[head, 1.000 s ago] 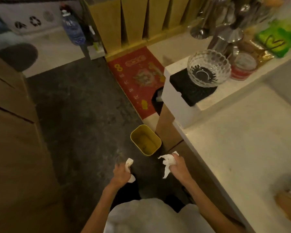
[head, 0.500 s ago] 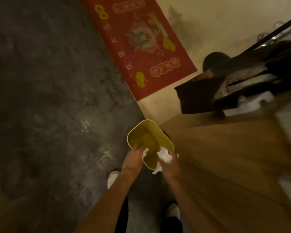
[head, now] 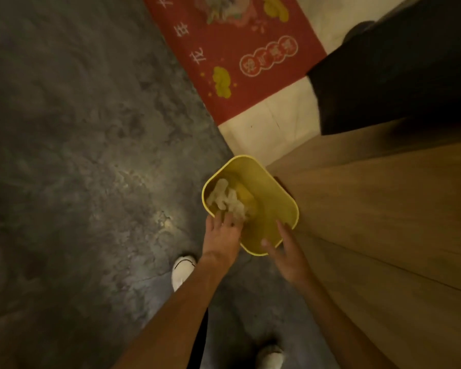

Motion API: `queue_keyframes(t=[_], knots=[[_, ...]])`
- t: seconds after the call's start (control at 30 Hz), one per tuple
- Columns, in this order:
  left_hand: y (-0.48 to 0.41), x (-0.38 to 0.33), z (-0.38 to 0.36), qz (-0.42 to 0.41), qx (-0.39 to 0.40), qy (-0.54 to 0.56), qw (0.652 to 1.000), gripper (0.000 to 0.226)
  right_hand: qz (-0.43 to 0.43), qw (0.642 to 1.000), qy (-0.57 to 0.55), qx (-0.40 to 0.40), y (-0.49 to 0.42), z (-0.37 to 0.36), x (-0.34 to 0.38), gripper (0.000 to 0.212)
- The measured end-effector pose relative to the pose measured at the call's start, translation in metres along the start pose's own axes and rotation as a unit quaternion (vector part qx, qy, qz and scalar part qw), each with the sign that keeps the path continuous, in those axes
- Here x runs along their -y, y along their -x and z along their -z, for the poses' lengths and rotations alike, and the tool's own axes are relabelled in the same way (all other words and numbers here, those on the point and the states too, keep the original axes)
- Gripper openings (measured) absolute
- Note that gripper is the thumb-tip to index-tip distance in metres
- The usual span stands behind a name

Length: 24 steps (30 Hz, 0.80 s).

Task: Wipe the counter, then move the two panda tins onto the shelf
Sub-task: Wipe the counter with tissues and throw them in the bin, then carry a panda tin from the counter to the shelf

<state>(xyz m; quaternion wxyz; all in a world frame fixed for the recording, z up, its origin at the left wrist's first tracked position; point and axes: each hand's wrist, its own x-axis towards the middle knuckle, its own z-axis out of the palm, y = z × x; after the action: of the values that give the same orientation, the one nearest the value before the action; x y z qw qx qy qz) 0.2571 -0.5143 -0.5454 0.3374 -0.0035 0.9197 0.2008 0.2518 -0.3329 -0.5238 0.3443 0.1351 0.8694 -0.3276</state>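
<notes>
Yellow bin (head: 269, 182) with crumpled tissue (head: 228, 199) inside, both hands (head: 224, 233) (head: 286, 251) open and empty above; red mat (head: 234, 51) characters blurred.

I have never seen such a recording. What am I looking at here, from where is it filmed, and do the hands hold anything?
A camera worn on a person's head looks down at the floor. The left hand reaches into a small yellow plastic bin that stands against a brown wooden cabinet; its fingers touch crumpled white paper tissues lying inside. The right hand is open and empty beside the bin's rim. Beyond lies a red printed floor mat. White shoes show below.
</notes>
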Motion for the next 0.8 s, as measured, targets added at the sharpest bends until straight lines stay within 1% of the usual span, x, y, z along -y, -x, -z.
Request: queue_keyframes(t=[0.03, 0.1, 0.17, 0.23, 0.33, 0.4, 0.47, 0.53, 0.6, 0.67, 0.73, 0.8], knots=[[0.016, -0.004, 0.011, -0.001, 0.011, -0.007, 1.000, 0.053, 0.010, 1.000, -0.006, 0.007, 0.020, 0.012, 0.003, 0.068], [0.054, -0.014, 0.042, 0.002, 0.035, -0.020, 0.999, 0.053, 0.033, 0.999, 0.026, 0.023, 0.062, 0.038, 0.016, 0.056], [0.097, -0.027, 0.083, -0.003, 0.039, -0.015, 0.999, 0.050, 0.043, 0.996, 0.073, 0.005, 0.110, 0.069, 0.033, 0.047], [0.145, -0.044, 0.128, -0.009, 0.024, 0.000, 1.000, 0.042, 0.039, 0.993, 0.107, -0.032, 0.161, 0.099, 0.054, 0.040], [0.221, -0.073, 0.190, -0.036, -0.026, 0.006, 0.999, 0.031, 0.029, 0.986, 0.138, -0.084, 0.240, 0.141, 0.088, 0.031], [0.268, -0.093, 0.218, -0.057, -0.053, 0.007, 0.997, 0.029, 0.028, 0.982, 0.141, -0.122, 0.293, 0.164, 0.101, 0.030], [0.313, -0.117, 0.238, -0.075, -0.070, 0.013, 0.995, 0.028, 0.046, 0.978, 0.124, -0.160, 0.347, 0.183, 0.103, 0.030], [0.357, -0.148, 0.249, -0.094, -0.069, 0.007, 0.993, 0.027, 0.050, 0.975, 0.100, -0.193, 0.403, 0.200, 0.093, 0.030], [0.403, -0.187, 0.252, -0.121, -0.050, -0.032, 0.991, 0.026, 0.019, 0.975, 0.066, -0.211, 0.464, 0.215, 0.070, 0.030], [0.440, -0.215, 0.247, -0.144, -0.024, -0.034, 0.989, 0.025, -0.011, 0.973, 0.028, -0.230, 0.514, 0.223, 0.045, 0.027], [0.482, -0.255, 0.232, -0.211, 0.013, -0.067, 0.975, 0.023, -0.053, 0.959, -0.024, -0.279, 0.578, 0.227, 0.001, 0.022], [0.509, -0.285, 0.217, -0.268, 0.024, -0.103, 0.958, 0.026, -0.092, 0.941, -0.046, -0.322, 0.630, 0.222, -0.041, 0.019]])
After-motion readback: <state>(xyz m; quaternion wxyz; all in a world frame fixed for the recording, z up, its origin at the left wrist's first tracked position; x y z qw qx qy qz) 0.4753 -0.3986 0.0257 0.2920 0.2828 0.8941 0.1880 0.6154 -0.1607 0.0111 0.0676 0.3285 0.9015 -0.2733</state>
